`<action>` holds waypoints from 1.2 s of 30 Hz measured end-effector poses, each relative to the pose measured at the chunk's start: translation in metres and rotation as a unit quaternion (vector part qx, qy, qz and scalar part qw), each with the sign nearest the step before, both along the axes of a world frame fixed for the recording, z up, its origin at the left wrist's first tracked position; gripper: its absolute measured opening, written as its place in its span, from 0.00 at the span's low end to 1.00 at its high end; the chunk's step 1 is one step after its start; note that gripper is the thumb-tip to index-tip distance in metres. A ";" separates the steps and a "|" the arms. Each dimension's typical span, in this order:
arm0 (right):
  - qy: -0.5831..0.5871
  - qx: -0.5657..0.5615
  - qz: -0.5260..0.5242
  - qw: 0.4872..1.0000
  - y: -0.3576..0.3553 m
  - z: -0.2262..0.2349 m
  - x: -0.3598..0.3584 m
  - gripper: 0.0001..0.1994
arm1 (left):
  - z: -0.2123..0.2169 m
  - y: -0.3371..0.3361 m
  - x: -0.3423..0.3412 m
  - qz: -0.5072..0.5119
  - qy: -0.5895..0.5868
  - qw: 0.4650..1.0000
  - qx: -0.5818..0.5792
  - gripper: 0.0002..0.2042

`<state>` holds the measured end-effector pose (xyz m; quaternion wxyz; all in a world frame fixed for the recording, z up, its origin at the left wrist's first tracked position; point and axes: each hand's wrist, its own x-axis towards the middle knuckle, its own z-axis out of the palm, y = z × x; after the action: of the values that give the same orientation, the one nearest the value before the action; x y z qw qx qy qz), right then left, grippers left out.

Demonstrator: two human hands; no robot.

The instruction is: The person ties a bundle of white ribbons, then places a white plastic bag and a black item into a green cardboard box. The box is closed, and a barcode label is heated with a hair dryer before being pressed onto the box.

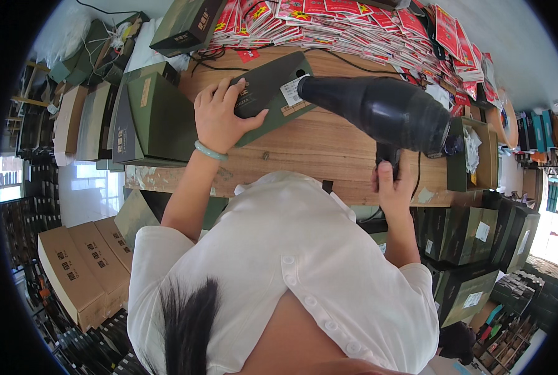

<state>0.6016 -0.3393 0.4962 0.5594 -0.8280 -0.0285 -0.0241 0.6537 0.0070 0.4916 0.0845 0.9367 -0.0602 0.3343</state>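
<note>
My left hand point(219, 117) presses down on a flat dark green box point(273, 94) that lies on the wooden table point(316, 147); a pale green bangle sits on that wrist. A white label is stuck on the box's right end. My right hand point(394, 187) grips the handle of a black hair dryer point(385, 111). The dryer's nozzle points left, right at the labelled end of the box.
Stacks of red and white packets point(354, 25) cover the table's far side. Dark green boxes point(160, 115) stand at the table's left and under its right side point(473, 250). Brown cartons point(85, 265) sit on the floor at left. A black cord runs across the table.
</note>
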 end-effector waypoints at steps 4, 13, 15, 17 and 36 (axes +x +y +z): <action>0.001 -0.042 -0.003 0.999 0.013 0.011 -0.002 0.28 | -0.002 0.000 0.001 -0.001 -0.010 1.000 -0.001 0.30; 0.015 -0.027 0.002 1.000 0.027 0.015 0.000 0.29 | 0.001 -0.003 -0.001 0.010 0.014 1.000 0.001 0.30; 0.010 -0.023 0.004 1.000 0.028 0.016 0.001 0.29 | 0.001 -0.002 -0.002 0.007 0.014 1.000 0.000 0.30; 0.003 -0.011 0.009 1.000 0.025 0.011 0.003 0.30 | 0.002 -0.002 -0.002 0.006 0.016 1.000 -0.001 0.30; -0.028 -0.044 -0.009 0.999 0.012 0.008 -0.015 0.26 | -0.001 0.000 0.003 0.004 -0.011 1.000 0.000 0.29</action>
<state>0.5866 -0.3274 0.5039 0.5210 -0.8512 -0.0378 -0.0511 0.6571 0.0068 0.4902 0.0828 0.9333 -0.0574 0.3448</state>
